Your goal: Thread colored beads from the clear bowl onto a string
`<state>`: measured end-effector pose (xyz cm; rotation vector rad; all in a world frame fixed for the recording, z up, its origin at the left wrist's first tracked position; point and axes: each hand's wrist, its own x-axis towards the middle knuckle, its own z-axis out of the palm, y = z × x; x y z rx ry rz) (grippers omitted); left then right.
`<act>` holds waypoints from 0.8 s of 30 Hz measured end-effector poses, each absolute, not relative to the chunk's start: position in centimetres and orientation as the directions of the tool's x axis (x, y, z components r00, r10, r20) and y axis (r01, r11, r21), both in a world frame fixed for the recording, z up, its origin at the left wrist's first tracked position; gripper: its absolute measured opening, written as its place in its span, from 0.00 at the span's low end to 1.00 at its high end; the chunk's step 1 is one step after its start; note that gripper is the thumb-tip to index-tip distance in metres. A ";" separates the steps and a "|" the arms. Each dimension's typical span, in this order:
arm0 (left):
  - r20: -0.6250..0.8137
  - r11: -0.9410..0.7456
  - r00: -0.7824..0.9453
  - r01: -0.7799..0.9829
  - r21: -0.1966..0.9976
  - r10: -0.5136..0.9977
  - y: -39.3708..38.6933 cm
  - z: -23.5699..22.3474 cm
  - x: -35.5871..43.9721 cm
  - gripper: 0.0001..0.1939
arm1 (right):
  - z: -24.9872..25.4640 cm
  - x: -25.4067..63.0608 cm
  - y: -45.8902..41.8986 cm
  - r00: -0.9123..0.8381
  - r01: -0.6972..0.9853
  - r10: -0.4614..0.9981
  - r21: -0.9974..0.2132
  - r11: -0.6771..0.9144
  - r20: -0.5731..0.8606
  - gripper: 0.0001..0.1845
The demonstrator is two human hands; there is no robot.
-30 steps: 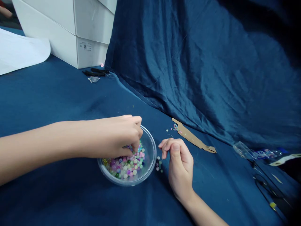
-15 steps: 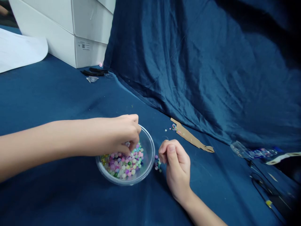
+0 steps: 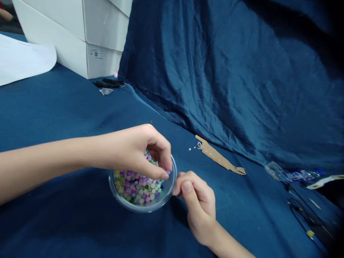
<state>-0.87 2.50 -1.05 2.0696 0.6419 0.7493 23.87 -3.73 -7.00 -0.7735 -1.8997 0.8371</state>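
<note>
A clear round plastic bowl [image 3: 132, 208] holds many small round beads [image 3: 138, 188] in purple, pink, white, green and yellow. Over its right side is my left hand [image 3: 150, 154], with a purple bead [image 3: 168, 172] pinched between thumb and fingertips. My right hand [image 3: 199, 206] is closed just beside the bowl's right rim, fingertips close to the left hand's bead. A thin clear thread [image 3: 236, 193] shows faintly on the cloth by the right hand; its held end is hidden in the fingers.
A torn cardboard strip [image 3: 220, 157] lies behind my right hand, with small beads [image 3: 199, 145] at its left end. White boxes [image 3: 104, 59], black pieces [image 3: 109, 83] and white paper [image 3: 27, 59] are at the back left. Plastic packets [image 3: 298, 175] and a black cable [image 3: 301, 215] lie right.
My left hand has risen out of the beads and moved right with a purple bead. My right hand has moved left and down, to the bowl's rim. The beads that hung beside it are hidden now.
</note>
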 end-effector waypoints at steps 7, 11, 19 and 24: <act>0.143 -0.423 0.750 0.196 0.885 0.646 1.9 -0.8 -0.7 0.04 | -6.2 23.6 -3.7 -0.433 0.189 0.757 -0.772 0.607 0.489 0.19; 0.182 -0.477 0.772 0.174 0.861 0.609 1.6 -0.5 -0.6 0.07 | -6.0 23.4 -3.7 -0.439 0.216 0.757 -0.761 0.612 0.484 0.18; 0.203 -0.440 0.780 0.103 0.892 0.593 2.1 -1.0 -0.8 0.11 | -5.9 23.6 -3.9 -0.447 0.232 0.749 -0.744 0.626 0.490 0.18; 0.226 -0.473 0.777 0.103 0.875 0.587 2.4 -1.5 -0.9 0.10 | -5.9 23.5 -4.0 -0.443 0.235 0.744 -0.736 0.635 0.500 0.19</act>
